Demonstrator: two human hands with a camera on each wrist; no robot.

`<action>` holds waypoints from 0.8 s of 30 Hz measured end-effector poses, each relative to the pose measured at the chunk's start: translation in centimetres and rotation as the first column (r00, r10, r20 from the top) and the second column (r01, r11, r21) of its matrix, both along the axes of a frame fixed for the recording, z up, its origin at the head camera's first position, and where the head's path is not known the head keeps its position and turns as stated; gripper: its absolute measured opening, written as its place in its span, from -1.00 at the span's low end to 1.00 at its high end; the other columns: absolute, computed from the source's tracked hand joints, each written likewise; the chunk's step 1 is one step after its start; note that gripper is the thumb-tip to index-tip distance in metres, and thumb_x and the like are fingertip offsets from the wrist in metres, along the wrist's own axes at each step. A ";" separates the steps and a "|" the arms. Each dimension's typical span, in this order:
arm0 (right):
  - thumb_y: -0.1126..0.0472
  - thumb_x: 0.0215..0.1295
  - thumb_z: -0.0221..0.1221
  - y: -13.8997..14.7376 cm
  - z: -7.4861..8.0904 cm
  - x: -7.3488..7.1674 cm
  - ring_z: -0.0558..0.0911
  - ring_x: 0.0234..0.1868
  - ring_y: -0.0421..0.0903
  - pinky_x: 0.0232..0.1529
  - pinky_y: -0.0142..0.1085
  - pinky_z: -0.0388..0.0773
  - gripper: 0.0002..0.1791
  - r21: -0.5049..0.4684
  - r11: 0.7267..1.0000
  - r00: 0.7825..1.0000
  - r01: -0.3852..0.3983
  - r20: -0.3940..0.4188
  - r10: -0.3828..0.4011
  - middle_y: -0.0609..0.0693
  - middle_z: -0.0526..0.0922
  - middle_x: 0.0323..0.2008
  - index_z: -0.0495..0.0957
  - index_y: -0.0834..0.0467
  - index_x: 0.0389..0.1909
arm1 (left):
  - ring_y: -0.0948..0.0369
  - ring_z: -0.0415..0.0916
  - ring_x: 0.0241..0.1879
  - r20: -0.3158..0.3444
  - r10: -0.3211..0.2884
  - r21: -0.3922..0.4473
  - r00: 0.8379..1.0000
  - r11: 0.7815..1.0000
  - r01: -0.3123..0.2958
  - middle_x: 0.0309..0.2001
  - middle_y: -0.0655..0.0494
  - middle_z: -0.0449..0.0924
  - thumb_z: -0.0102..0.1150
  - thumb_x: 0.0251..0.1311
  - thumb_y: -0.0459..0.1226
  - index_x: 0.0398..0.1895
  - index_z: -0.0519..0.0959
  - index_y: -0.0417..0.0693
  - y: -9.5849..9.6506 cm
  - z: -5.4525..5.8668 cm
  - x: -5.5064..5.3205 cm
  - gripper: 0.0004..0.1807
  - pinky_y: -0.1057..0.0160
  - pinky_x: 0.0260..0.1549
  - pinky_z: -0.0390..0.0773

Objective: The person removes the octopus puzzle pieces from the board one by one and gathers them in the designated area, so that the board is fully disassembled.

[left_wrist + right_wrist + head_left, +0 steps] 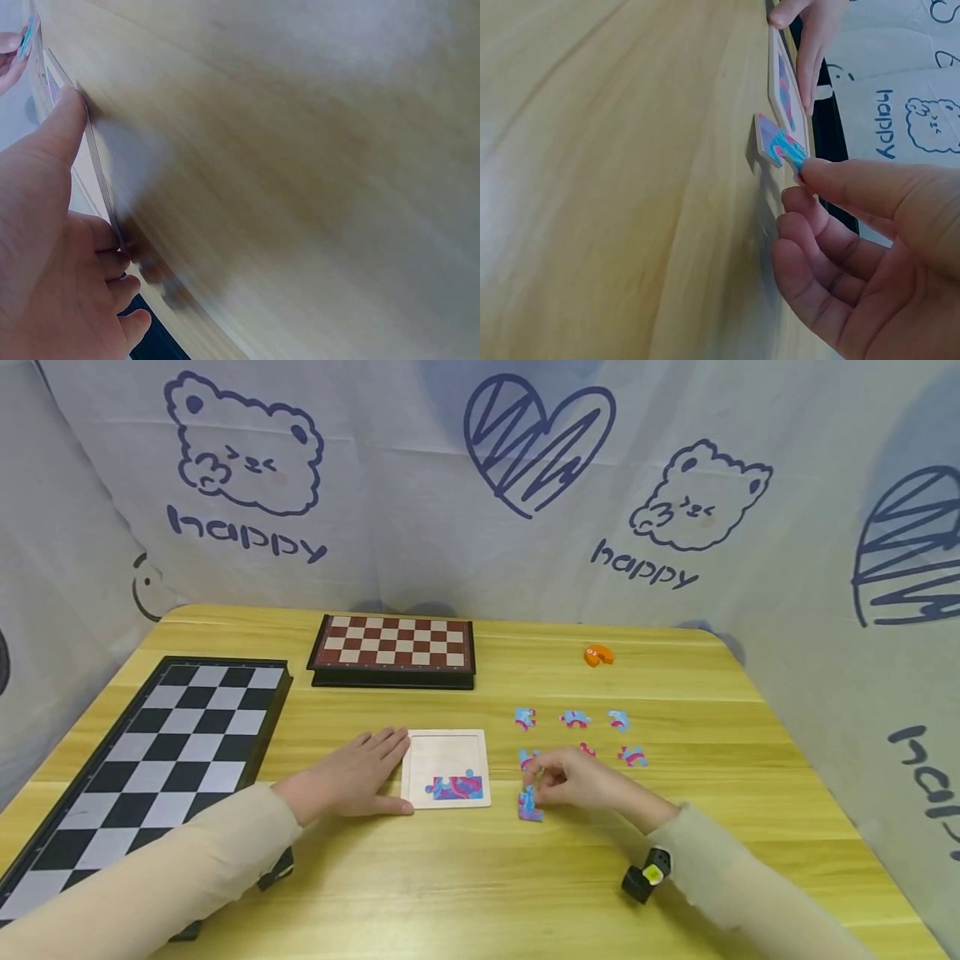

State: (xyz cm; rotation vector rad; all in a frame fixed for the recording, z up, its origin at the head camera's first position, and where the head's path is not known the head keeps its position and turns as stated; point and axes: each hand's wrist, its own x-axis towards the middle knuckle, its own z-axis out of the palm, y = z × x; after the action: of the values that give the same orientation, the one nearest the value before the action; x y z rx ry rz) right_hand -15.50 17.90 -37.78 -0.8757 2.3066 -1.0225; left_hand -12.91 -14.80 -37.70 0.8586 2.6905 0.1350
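A square wooden puzzle tray (444,752) lies on the table, with joined blue, pink and purple puzzle pieces (459,787) along its lower right side. My left hand (352,778) rests beside it, fingers extended, thumb and fingertips touching the tray's left edge. To the tray's right, my right hand (581,781) pinches a puzzle piece (777,141) between thumb and finger. In the right wrist view that piece tilts above the tabletop, its purple end pointing away from the hand. More loose puzzle pieces (575,718) lie in two rows beyond the right hand, which partly covers the nearer row.
A black-and-white chessboard (197,727) fills the table's left side. Behind the tray stands a red-and-white checkered box (393,643). An orange curved object (597,655) lies at the back right. Printed cloth (420,485) hangs behind the table (420,877).
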 end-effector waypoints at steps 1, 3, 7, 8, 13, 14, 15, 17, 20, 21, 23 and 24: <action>0.37 0.15 0.22 0.2 -0.1 0.0 0.29 -0.60 -0.27 -0.53 -0.45 0.26 -0.90 0.012 1.000 1.000 -0.005 -0.005 0.005 -0.14 0.41 -0.64 0.56 0.21 -0.30 | -0.12 -0.15 0.36 -0.001 -0.001 0.000 1.000 1.000 0.001 0.38 -0.25 -0.09 -0.05 0.14 0.26 0.36 0.02 -0.39 0.0 0.0 0.0 0.02 -0.09 0.26 -0.08; 0.36 0.16 0.22 0.4 -0.2 0.1 0.29 -0.60 -0.27 -0.53 -0.44 0.25 -0.90 0.038 0.999 1.000 -0.011 -0.008 0.011 -0.15 0.39 -0.65 0.56 0.18 -0.30 | -0.12 -0.15 0.35 -0.001 -0.002 0.000 1.000 1.000 0.002 0.38 -0.26 -0.09 -0.05 0.14 0.26 0.36 0.02 -0.39 0.0 0.0 0.0 0.02 -0.09 0.26 -0.08; 0.36 0.15 0.22 0.7 -0.1 0.2 0.30 -0.60 -0.27 -0.53 -0.44 0.26 -0.89 0.065 0.998 1.000 -0.018 -0.013 0.019 -0.15 0.40 -0.64 0.55 0.15 -0.31 | -0.12 -0.15 0.35 -0.001 -0.001 0.000 1.000 1.000 0.001 0.38 -0.25 -0.09 -0.05 0.14 0.26 0.36 0.02 -0.39 0.0 0.0 0.0 0.02 -0.08 0.26 -0.09; 0.37 0.15 0.22 0.7 -0.1 0.3 0.30 -0.60 -0.27 -0.53 -0.44 0.26 -0.89 0.070 0.997 1.000 -0.018 -0.013 0.019 -0.15 0.40 -0.64 0.55 0.15 -0.31 | -0.12 -0.15 0.36 -0.001 0.000 -0.001 1.000 1.000 0.000 0.38 -0.25 -0.09 -0.05 0.13 0.26 0.36 0.02 -0.39 0.0 0.0 0.0 0.02 -0.08 0.26 -0.09; 0.38 0.14 0.22 0.6 0.1 0.3 0.31 -0.62 -0.28 -0.56 -0.46 0.26 -0.88 0.091 0.996 1.000 -0.018 -0.005 0.019 -0.14 0.42 -0.63 0.56 0.16 -0.30 | -0.11 -0.15 0.36 -0.002 0.002 -0.001 1.000 1.000 -0.002 0.39 -0.25 -0.09 -0.05 0.14 0.26 0.36 0.02 -0.39 0.0 0.0 0.0 0.01 -0.08 0.27 -0.09; 0.38 0.14 0.22 0.6 0.2 0.2 0.32 -0.61 -0.28 -0.56 -0.46 0.27 -0.88 0.097 0.995 1.000 -0.019 -0.004 0.020 -0.14 0.43 -0.63 0.56 0.16 -0.30 | -0.11 -0.15 0.36 -0.003 0.001 -0.002 1.000 1.000 -0.001 0.39 -0.25 -0.09 -0.05 0.14 0.26 0.36 0.02 -0.38 0.0 0.0 0.0 0.01 -0.08 0.27 -0.09; 0.38 0.15 0.22 0.6 0.3 0.2 0.32 -0.61 -0.27 -0.56 -0.45 0.28 -0.89 0.098 0.995 1.000 -0.019 0.001 0.019 -0.14 0.44 -0.62 0.56 0.17 -0.29 | -0.11 -0.15 0.36 -0.003 0.001 -0.001 1.000 1.000 -0.001 0.39 -0.25 -0.09 -0.05 0.14 0.26 0.36 0.02 -0.39 0.0 0.0 0.0 0.01 -0.08 0.27 -0.09; 0.38 0.15 0.21 0.6 0.5 0.2 0.34 -0.60 -0.26 -0.56 -0.45 0.29 -0.89 0.099 0.995 1.000 -0.019 0.005 0.019 -0.12 0.45 -0.60 0.56 0.19 -0.28 | -0.11 -0.15 0.36 -0.005 0.000 -0.002 1.000 1.000 0.000 0.39 -0.25 -0.09 -0.05 0.14 0.26 0.36 0.02 -0.39 0.0 0.0 0.0 0.01 -0.08 0.27 -0.09; 0.37 0.16 0.21 0.4 0.9 0.1 0.37 -0.57 -0.24 -0.54 -0.43 0.34 -0.86 0.093 0.996 1.000 -0.015 -0.009 0.016 -0.11 0.47 -0.57 0.55 0.22 -0.24 | -0.12 -0.15 0.36 -0.008 -0.003 -0.002 1.000 1.000 0.003 0.38 -0.25 -0.08 -0.05 0.14 0.26 0.36 0.02 -0.39 0.0 0.1 0.0 0.01 -0.08 0.27 -0.09; 0.36 0.16 0.21 0.3 1.0 0.1 0.38 -0.56 -0.23 -0.53 -0.42 0.36 -0.85 0.089 0.996 1.000 -0.013 -0.018 0.015 -0.11 0.48 -0.56 0.55 0.23 -0.23 | -0.12 -0.15 0.35 -0.008 -0.003 -0.002 1.000 1.000 0.003 0.38 -0.25 -0.08 -0.05 0.14 0.25 0.36 0.02 -0.39 0.0 0.1 0.1 0.01 -0.08 0.27 -0.09; 0.34 0.16 0.22 -0.2 1.2 -0.1 0.40 -0.53 -0.22 -0.49 -0.40 0.40 -0.83 0.085 0.996 0.999 -0.013 -0.048 0.017 -0.12 0.49 -0.54 0.54 0.24 -0.20 | -0.12 -0.15 0.35 -0.008 -0.005 -0.003 1.000 1.000 0.005 0.38 -0.25 -0.09 -0.05 0.14 0.25 0.36 0.02 -0.39 0.0 0.1 0.1 0.01 -0.07 0.27 -0.09; 0.33 0.16 0.23 -0.4 1.3 -0.1 0.42 -0.51 -0.22 -0.46 -0.39 0.41 -0.81 0.086 0.996 0.998 -0.013 -0.064 0.018 -0.12 0.49 -0.53 0.54 0.24 -0.19 | -0.12 -0.15 0.35 -0.006 -0.005 -0.004 1.000 1.000 0.005 0.38 -0.25 -0.09 -0.05 0.14 0.26 0.36 0.02 -0.39 0.0 0.1 0.0 0.01 -0.07 0.27 -0.09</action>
State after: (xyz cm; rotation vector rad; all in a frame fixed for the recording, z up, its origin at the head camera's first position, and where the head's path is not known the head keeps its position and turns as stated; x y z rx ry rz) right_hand -15.61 17.46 -36.44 -0.9027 2.3747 -0.8937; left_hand -12.86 -14.76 -37.56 0.8656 2.6936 0.1267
